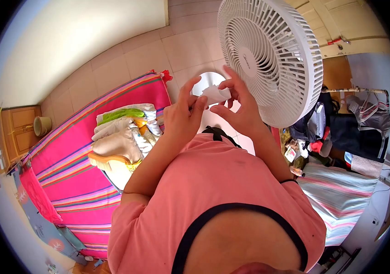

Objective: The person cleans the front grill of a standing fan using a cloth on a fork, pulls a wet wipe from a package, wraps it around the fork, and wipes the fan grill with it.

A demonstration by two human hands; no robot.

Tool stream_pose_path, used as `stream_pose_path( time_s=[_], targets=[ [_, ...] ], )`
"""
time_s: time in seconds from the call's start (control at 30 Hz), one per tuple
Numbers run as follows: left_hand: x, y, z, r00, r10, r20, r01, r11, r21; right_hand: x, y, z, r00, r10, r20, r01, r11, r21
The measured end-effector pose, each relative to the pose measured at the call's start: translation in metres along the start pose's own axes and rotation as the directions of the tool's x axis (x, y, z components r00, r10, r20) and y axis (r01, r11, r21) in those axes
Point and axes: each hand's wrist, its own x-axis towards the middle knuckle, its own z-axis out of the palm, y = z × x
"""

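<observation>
Between my two hands is a small crumpled white tissue (216, 94), in front of my chest. My left hand (182, 114) pinches its left end between thumb and fingers. At the other end, the curled fingers of my right hand (240, 106) hold the tissue's edge, with the thumb held apart below. A large white fan (268, 59) with a round grille stands just beyond my right hand, its front turned toward the left. Behind the tissue, a round white fan base (211, 78) shows on the floor, partly hidden by my fingers.
On the left is a bed with a pink striped cover (74, 169), bearing folded clothes (117, 139) and a wooden comb (108, 160). Bags and clothes (341, 128) hang on the right above a striped bedspread (336, 196). Pinkish tiles (144, 59) cover the floor.
</observation>
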Motion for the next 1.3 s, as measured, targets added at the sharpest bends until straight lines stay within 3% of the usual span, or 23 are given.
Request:
stream_pose_path(
  time_s=[0.03, 0.07, 0.1, 0.17, 0.23, 0.3, 0.37, 0.43, 0.5, 0.57, 0.6, 0.63, 0.67, 0.73, 0.77, 0.8, 0.83, 0.9, 0.97, 1.03, 1.17, 1.23, 1.3],
  targets=[
    [-0.002, -0.001, 0.002, 0.999, 0.044, 0.000, -0.044, 0.997, 0.065, -0.001, -0.004, -0.001, 1.000, -0.007, 0.031, 0.012, 0.986, -0.163],
    [-0.003, -0.001, 0.004, 0.999, 0.049, 0.010, -0.049, 0.997, 0.061, -0.003, 0.001, 0.001, 0.993, -0.118, 0.004, 0.114, 0.946, -0.303],
    [-0.005, -0.002, 0.006, 0.997, 0.083, 0.003, -0.083, 0.994, 0.072, -0.005, 0.005, 0.001, 0.994, -0.110, -0.010, 0.102, 0.945, -0.310],
    [-0.008, -0.004, 0.011, 0.992, 0.126, 0.008, -0.126, 0.990, 0.063, -0.009, 0.011, -0.004, 0.961, -0.245, 0.125, 0.276, 0.848, -0.453],
    [-0.009, -0.006, 0.011, 0.990, 0.143, 0.000, -0.141, 0.979, 0.150, -0.013, 0.010, -0.005, 0.971, -0.211, 0.110, 0.238, 0.862, -0.447],
    [-0.012, -0.005, 0.012, 0.982, 0.185, 0.024, -0.187, 0.966, 0.182, -0.018, 0.014, -0.004, 0.994, -0.016, 0.108, 0.047, 0.956, -0.291],
    [-0.015, -0.009, 0.015, 0.935, 0.353, 0.043, -0.352, 0.901, 0.253, -0.021, 0.014, -0.006, 0.995, -0.010, 0.098, 0.035, 0.964, -0.262],
    [-0.015, -0.015, 0.020, 0.908, 0.417, 0.037, -0.415, 0.882, 0.222, -0.022, 0.009, -0.011, 0.977, 0.156, 0.142, -0.118, 0.962, -0.247],
    [-0.015, -0.010, 0.021, 0.876, 0.481, 0.028, -0.477, 0.858, 0.189, -0.023, 0.006, -0.014, 0.974, 0.195, 0.112, -0.157, 0.946, -0.282],
    [-0.016, 0.005, 0.015, 0.966, 0.209, 0.152, -0.204, 0.978, -0.048, -0.027, 0.008, -0.017, 0.969, 0.232, 0.082, -0.196, 0.929, -0.314],
    [-0.015, 0.011, 0.012, 0.963, 0.218, 0.157, -0.213, 0.976, -0.050, -0.030, 0.014, -0.018, 0.994, 0.063, 0.085, -0.022, 0.909, -0.415],
    [-0.013, 0.017, 0.008, 0.969, -0.013, 0.249, 0.067, 0.975, -0.212, -0.031, 0.017, -0.020, 0.989, -0.106, 0.107, 0.146, 0.848, -0.510],
    [-0.012, 0.021, 0.005, 0.901, -0.222, 0.373, 0.353, 0.875, -0.333, -0.032, 0.015, -0.023, 0.989, -0.109, 0.099, 0.144, 0.848, -0.510],
    [-0.008, 0.022, 0.000, 0.861, -0.235, 0.451, 0.427, 0.816, -0.389, -0.032, 0.006, -0.032, 0.911, -0.364, 0.195, 0.410, 0.739, -0.535],
    [-0.004, 0.022, -0.003, 0.816, -0.242, 0.525, 0.503, 0.745, -0.438, -0.033, 0.003, -0.036, 0.912, -0.366, 0.186, 0.406, 0.739, -0.538],
    [0.003, 0.025, -0.008, 0.746, -0.248, 0.618, 0.583, 0.692, -0.426, -0.034, 0.000, -0.040, 0.860, -0.461, 0.218, 0.503, 0.691, -0.519],
    [0.006, 0.021, -0.008, 0.744, -0.243, 0.623, 0.580, 0.697, -0.421, -0.035, -0.002, -0.043, 0.797, -0.549, 0.250, 0.593, 0.634, -0.497],
    [0.009, 0.012, -0.003, 0.431, -0.071, 0.900, 0.858, 0.341, -0.384, -0.037, -0.010, -0.047, 0.781, -0.570, 0.255, 0.618, 0.645, -0.449],
    [0.009, 0.017, 0.002, 0.385, -0.033, 0.922, 0.876, 0.328, -0.354, -0.038, -0.011, -0.052, 0.762, -0.593, 0.259, 0.643, 0.653, -0.400],
    [0.010, 0.025, 0.006, 0.395, -0.042, 0.918, 0.857, 0.378, -0.351, -0.044, -0.007, -0.062, 0.776, -0.550, 0.309, 0.627, 0.625, -0.465],
    [0.009, 0.040, 0.018, 0.442, -0.062, 0.895, 0.787, 0.505, -0.354, -0.055, -0.018, -0.083, 0.790, -0.559, 0.253, 0.573, 0.524, -0.631],
    [0.013, 0.058, 0.023, 0.415, -0.029, 0.909, 0.724, 0.616, -0.311, -0.063, -0.022, -0.096, 0.819, -0.567, 0.091, 0.440, 0.517, -0.734],
    [0.011, 0.058, 0.033, 0.444, -0.050, 0.895, 0.750, 0.567, -0.340, -0.070, -0.019, -0.116, 0.736, -0.677, 0.001, 0.486, 0.527, -0.697]
  ],
)
